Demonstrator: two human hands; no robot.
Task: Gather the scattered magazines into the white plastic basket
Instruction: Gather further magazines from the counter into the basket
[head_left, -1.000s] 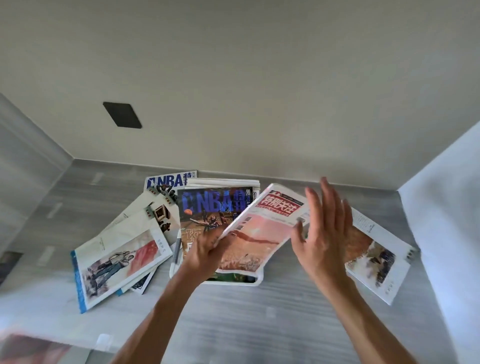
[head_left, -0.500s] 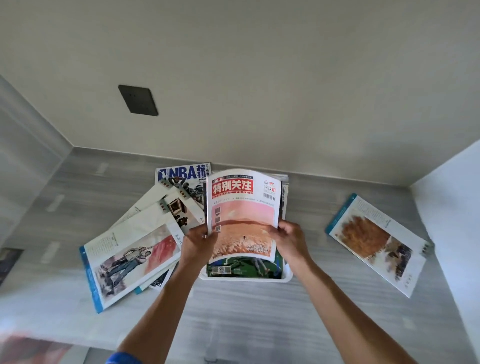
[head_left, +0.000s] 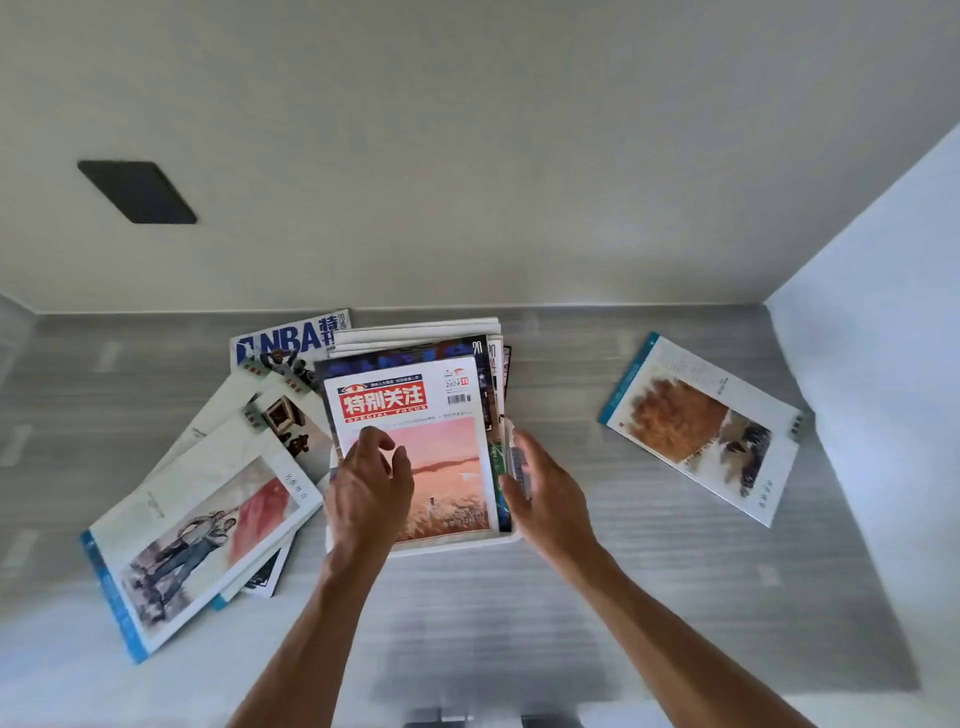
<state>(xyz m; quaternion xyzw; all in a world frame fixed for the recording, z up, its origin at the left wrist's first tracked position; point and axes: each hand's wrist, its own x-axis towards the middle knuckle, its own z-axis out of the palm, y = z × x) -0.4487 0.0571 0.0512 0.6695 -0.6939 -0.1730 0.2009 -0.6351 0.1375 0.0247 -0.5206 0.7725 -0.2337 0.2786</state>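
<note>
A white plastic basket (head_left: 457, 546) stands at the middle of the grey table, filled with magazines. On top lies a magazine with a red title and a pink-orange cover (head_left: 415, 441). My left hand (head_left: 369, 493) hovers over its lower left part, fingers spread and curled, holding nothing. My right hand (head_left: 545, 499) rests against the basket's right side and the magazine edges, fingers loosely bent. A fan of white art magazines (head_left: 202, 519) and an NBA magazine (head_left: 291, 340) lie left of the basket. One blue-spined magazine (head_left: 701, 421) lies apart at the right.
A beige wall with a dark square plate (head_left: 137, 192) rises behind the table. A white side panel (head_left: 883, 364) closes the right. The grey wood-grain table (head_left: 597, 597) has bare surface in front of the basket and between it and the right magazine.
The red-titled magazine, held upright by both hands before, now lies flat on the stack in the basket. Both hands have let go of it.
</note>
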